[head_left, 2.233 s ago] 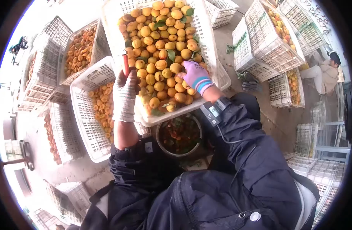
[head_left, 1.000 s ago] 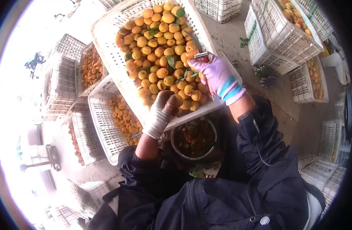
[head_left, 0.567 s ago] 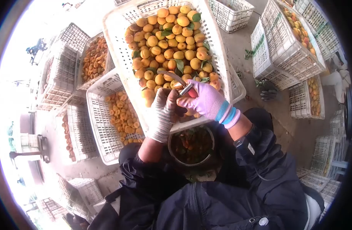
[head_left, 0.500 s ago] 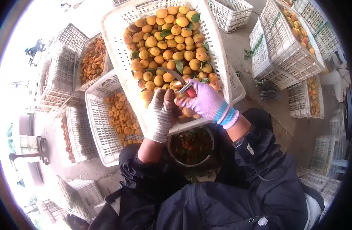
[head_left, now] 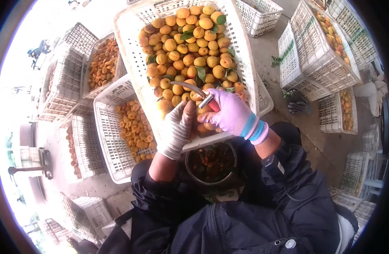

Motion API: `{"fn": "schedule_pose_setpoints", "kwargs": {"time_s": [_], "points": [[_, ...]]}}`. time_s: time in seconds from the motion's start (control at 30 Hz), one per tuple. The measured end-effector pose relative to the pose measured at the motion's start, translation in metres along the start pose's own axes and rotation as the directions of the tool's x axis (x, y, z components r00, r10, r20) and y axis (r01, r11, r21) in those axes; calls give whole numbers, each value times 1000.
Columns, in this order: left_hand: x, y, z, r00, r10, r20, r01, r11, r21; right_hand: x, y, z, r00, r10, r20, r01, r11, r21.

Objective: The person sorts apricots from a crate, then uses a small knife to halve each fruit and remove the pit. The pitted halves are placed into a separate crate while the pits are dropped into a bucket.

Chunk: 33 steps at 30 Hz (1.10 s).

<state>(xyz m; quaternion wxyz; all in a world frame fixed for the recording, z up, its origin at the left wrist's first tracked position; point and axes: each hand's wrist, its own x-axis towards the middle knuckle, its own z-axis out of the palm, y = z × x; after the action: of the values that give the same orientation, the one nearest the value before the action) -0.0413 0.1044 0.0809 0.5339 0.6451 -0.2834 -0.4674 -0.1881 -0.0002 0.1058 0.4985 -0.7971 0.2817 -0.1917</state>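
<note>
My right hand (head_left: 232,111), in a purple glove with a blue cuff band, is closed around the red handle of a curved knife (head_left: 189,86). Its blade points left over the fruit. My left hand (head_left: 176,132), in a white striped glove with stained fingertips, is closed beside it at the near end of the crate. What its fingers hold, if anything, is hidden. Apricots (head_left: 188,60) with some green leaves fill much of the white plastic crate (head_left: 247,63) under both hands.
Below the crate, a round bucket (head_left: 211,183) holds dark scraps. Left of it, another white crate (head_left: 110,157) contains halved apricots (head_left: 134,129). Stacked crates (head_left: 61,82) stand at left, more crates (head_left: 317,55) at right. Dark gloves (head_left: 297,103) lie on the floor.
The knife blade has tipped lower and swung slightly, and my right hand has shifted a little right and down. My left hand stays close by, slightly lower. The view has shifted slightly.
</note>
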Motion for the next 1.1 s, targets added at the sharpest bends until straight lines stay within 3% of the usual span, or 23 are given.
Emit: {"fn": "schedule_pose_setpoints", "kwargs": {"time_s": [0.43, 0.5, 0.53, 0.57, 0.63, 0.67, 0.7, 0.73, 0.77, 0.83, 0.97, 1.1], "points": [[-7, 11, -3, 999, -33, 41, 37, 995, -96, -7, -3, -7, 994, -107, 18, 106, 993, 50], [-16, 20, -5, 971, -50, 234, 71, 994, -82, -1, 10, 1, 987, -135, -91, 144, 985, 92], [-25, 28, -1, 928, -34, 372, 23, 999, 32, 3, 11, -3, 983, -144, -113, 141, 989, -39], [-26, 27, 0, 862, -10, 507, -33, 997, 76, 4, 10, -9, 996, -39, -81, 30, 994, -101], [-23, 28, 1, 759, -226, 611, 99, 967, 234, 5, 8, -14, 983, -33, -180, 45, 997, 61], [-16, 6, 1, 752, 168, 638, -263, 963, 56, 11, 28, -9, 980, -1, -201, 62, 953, 296], [-15, 8, 0, 753, 169, 636, -261, 964, 54, 9, 21, -12, 980, -1, -197, 60, 954, 294], [-11, 12, -2, 887, 164, 432, -177, 984, -10, 6, 8, -18, 987, 126, -97, -50, 827, 560], [-7, 15, -4, 970, 123, 210, -106, 990, -90, 3, 2, -21, 975, 221, 30, -164, 618, 769], [2, 12, -8, 960, 274, 51, -260, 945, -197, 2, 0, -14, 967, 253, 34, -178, 570, 802], [2, 12, -1, 921, 381, 75, -364, 915, -174, 5, 9, 6, 969, 204, 141, -223, 464, 858], [11, 0, -1, 937, 315, 152, -272, 930, -249, 4, 3, 9, 961, 248, 121, -223, 439, 871]]}}
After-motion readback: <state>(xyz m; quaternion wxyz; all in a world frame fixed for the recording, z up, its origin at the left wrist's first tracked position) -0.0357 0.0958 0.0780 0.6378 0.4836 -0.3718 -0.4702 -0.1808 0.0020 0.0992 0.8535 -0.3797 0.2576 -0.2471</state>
